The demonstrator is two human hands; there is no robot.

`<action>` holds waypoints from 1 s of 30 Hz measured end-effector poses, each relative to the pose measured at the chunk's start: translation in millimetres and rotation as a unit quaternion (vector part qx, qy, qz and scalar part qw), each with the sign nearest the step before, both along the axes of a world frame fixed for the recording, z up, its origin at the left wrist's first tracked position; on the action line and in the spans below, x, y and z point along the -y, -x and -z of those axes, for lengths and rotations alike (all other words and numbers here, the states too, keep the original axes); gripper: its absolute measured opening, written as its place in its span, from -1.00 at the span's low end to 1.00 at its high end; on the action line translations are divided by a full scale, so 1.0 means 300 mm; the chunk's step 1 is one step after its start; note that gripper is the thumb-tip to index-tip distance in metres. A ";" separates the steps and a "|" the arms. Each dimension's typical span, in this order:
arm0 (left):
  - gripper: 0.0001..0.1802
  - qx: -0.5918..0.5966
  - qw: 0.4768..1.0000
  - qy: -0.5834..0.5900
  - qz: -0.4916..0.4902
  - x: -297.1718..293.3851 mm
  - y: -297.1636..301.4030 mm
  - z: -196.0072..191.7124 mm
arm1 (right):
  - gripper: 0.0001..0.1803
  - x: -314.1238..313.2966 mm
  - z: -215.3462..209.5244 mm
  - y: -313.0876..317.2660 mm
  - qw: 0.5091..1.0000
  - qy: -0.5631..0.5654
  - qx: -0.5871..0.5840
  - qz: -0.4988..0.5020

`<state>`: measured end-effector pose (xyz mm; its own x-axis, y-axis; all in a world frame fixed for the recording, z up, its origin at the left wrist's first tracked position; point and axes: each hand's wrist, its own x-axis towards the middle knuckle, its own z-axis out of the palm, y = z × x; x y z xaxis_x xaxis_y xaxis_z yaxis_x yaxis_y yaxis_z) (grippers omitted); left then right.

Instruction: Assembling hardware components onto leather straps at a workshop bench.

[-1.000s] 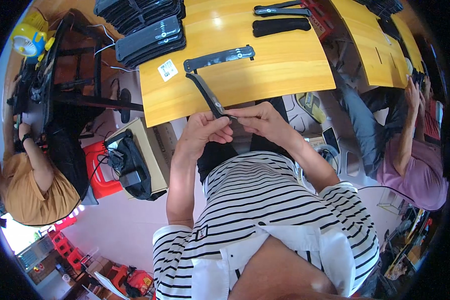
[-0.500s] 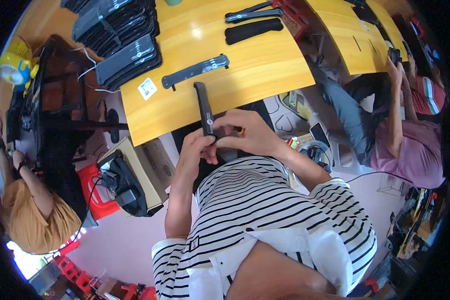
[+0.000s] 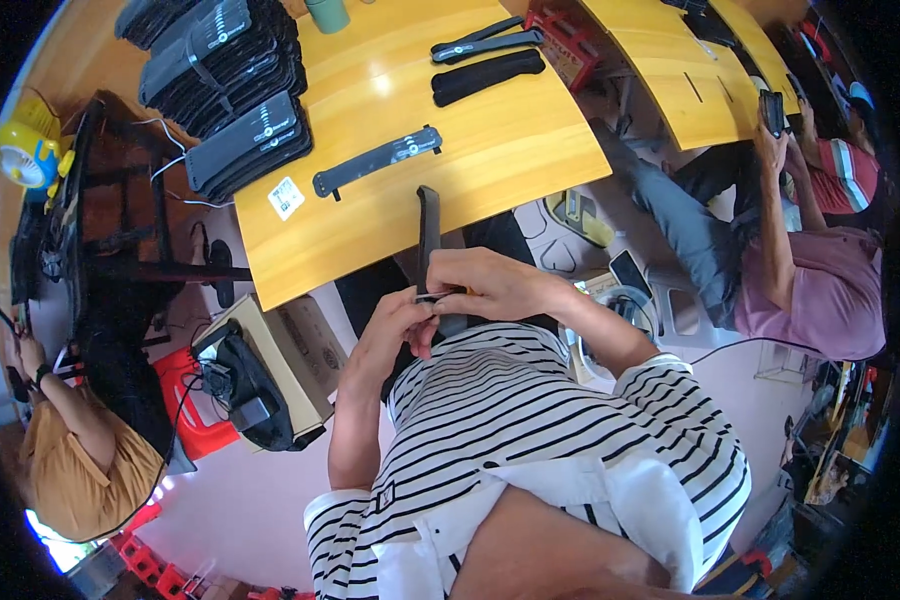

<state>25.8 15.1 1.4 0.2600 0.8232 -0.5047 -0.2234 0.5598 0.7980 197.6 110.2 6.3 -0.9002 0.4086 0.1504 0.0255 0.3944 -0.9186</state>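
Observation:
In front of my body, just off the table's near edge, both hands meet at the near end of a narrow black strap (image 3: 429, 220). Its far end points away over the edge of the yellow wooden table (image 3: 510, 160). My left hand (image 3: 388, 325) pinches the strap's near end between thumb and fingers. From the right, my right hand (image 3: 490, 285) closes its fingers on the same end, covering much of it. Beyond them lies a wider dark strip (image 3: 378, 161) with small black tabs, and a white label (image 3: 286, 198) to its left.
Stacks of flat black pieces (image 3: 255, 145) fill the table's back left, near a green cup (image 3: 327, 14). More black strips (image 3: 488, 76) lie at the back right. A cardboard box (image 3: 305, 350) stands left of my legs. Other people sit at both sides.
My right hand's fingers have drawn in from above the strap to its near end. The strap has shifted slightly right and toward me, and stands straighter. The whole view has moved slightly.

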 end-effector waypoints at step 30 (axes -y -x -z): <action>-0.77 0.045 0.995 0.004 -0.090 -0.018 -0.093 -0.031 | -0.92 0.083 -0.014 0.010 0.973 0.052 -0.070 0.212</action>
